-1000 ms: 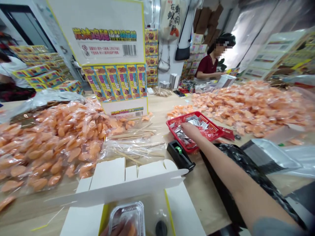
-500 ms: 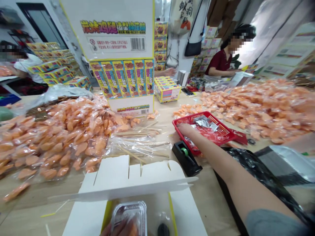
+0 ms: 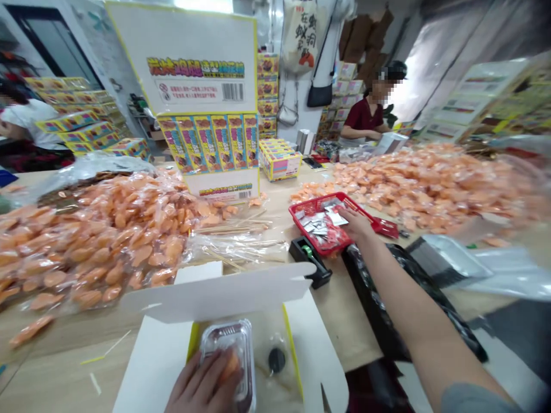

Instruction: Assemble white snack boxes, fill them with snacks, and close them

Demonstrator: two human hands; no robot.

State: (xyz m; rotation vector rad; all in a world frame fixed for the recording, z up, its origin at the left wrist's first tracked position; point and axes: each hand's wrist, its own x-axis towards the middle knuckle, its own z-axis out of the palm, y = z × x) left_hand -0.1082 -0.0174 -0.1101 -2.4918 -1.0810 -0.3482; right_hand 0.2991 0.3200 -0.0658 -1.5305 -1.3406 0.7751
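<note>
The left hand (image 3: 206, 383) lies over the foil tray (image 3: 248, 344) in the white box (image 3: 316, 350) at bottom centre, fingers over an orange piece (image 3: 232, 361); the right hand (image 3: 358, 223) touches silver packets (image 3: 317, 226) in the red basket (image 3: 333, 249), right of centre (whether either grips, I can't tell from here).

Bright light spills from pale sheeting (image 3: 424, 63) at two o'clock. Glare flecks plastic wrap (image 3: 99, 255) at nine o'clock; the three-o'clock edge is blurred and stretched.
</note>
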